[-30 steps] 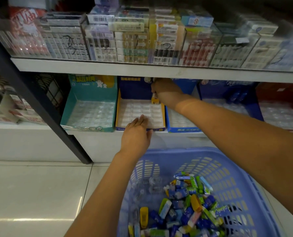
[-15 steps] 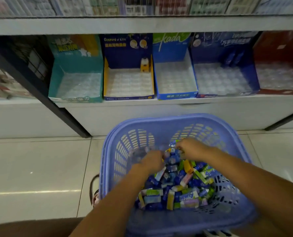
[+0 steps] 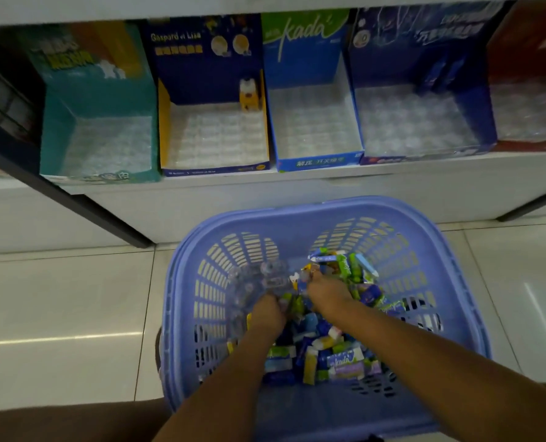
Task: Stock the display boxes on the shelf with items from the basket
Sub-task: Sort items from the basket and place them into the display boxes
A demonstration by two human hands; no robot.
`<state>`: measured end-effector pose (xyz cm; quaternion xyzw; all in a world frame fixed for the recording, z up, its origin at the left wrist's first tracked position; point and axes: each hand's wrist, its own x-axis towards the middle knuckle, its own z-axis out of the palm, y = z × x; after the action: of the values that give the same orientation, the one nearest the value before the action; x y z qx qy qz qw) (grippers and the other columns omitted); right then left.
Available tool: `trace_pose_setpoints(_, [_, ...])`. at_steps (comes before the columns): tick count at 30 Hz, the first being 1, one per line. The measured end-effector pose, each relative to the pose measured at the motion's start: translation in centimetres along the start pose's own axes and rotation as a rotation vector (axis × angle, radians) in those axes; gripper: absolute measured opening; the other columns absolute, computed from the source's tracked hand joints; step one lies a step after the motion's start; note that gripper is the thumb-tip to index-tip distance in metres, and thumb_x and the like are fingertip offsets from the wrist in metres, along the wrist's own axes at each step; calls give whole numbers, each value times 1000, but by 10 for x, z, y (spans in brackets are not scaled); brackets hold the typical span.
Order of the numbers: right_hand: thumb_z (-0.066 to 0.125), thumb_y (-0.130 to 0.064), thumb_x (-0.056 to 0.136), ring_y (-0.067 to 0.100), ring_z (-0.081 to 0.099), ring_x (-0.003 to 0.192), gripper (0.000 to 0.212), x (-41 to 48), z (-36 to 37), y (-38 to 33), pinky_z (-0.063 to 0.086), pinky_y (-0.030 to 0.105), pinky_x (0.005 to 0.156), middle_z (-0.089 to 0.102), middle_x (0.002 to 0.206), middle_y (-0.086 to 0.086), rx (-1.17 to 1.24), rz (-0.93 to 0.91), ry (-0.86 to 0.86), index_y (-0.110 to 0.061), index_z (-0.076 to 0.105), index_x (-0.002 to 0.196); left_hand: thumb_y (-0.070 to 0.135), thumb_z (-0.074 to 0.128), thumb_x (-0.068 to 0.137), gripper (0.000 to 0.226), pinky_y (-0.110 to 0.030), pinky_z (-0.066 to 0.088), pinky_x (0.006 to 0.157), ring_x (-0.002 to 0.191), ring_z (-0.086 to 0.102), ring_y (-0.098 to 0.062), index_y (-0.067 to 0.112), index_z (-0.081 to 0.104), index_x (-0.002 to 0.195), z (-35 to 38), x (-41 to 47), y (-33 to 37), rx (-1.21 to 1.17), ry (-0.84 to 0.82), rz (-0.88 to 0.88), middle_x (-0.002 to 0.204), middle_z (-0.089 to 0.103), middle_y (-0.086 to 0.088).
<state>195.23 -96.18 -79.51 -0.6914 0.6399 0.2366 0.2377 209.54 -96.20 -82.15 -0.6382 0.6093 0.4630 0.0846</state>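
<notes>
both hands (image 3: 297,301) in basket (image 3: 300,218), items (image 3: 326,352) jumbled

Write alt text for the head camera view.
Both hands, left hand and right hand, dig into small colourful packets in a blue basket on the floor. Above, five display boxes sit nearly empty; one yellow item stands in the navy box.

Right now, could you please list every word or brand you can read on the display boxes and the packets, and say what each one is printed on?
"Gaspard et Lisa": back panel of the navy and yellow display box.
"kada": green header of the blue display box.
"kada": green packet at the far side of the basket.
"kada": packet near the front of the basket.
Chinese lettering on the teal box, the box fronts and the dark blue box: too blurred to read.
</notes>
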Motion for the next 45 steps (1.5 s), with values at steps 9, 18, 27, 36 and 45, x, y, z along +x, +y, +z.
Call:
trace_pose_setpoints(9, [70,-25,83,20,53,65,22,-18,-40,25,37,28,58,51,71,9,472,38,-181,-13,54,73,17,48,96,33,-35,43,61,58,46,-22,9,48,63,-43,2,27,-315,-195,-87,67,49,-13])
trace_pose_setpoints(18, [68,-34,84,13,53,62,37,-74,-160,28,41,27,63,62,70,9,850,-140,113,2,63,91,26,69,85,24,-18,36,44,48,49,-8,2,67,84,-152,-60,71,-642,-269,316,83,73,-17])
trace_pose_setpoints(27, [55,-30,94,8,52,69,31,-64,-264,-3,40,22,59,48,74,6,879,-153,624,1,61,93,23,62,90,12,-20,39,47,49,47,-7,13,70,88,-226,-97,79,-1241,252,408,77,73,-5])
trace_pose_setpoints(36, [69,-23,83,19,58,95,26,35,-335,-73,39,18,73,66,106,11,614,-191,967,-8,65,104,35,62,88,18,-32,52,67,72,63,-25,25,60,73,-248,-72,67,-985,803,291,74,66,-8])
trace_pose_setpoints(45, [57,-11,89,26,61,92,24,80,-319,-93,47,28,75,64,105,14,467,-324,983,-8,53,113,38,63,87,18,-22,41,53,61,55,-9,21,61,80,-249,-62,63,-803,820,311,67,62,2])
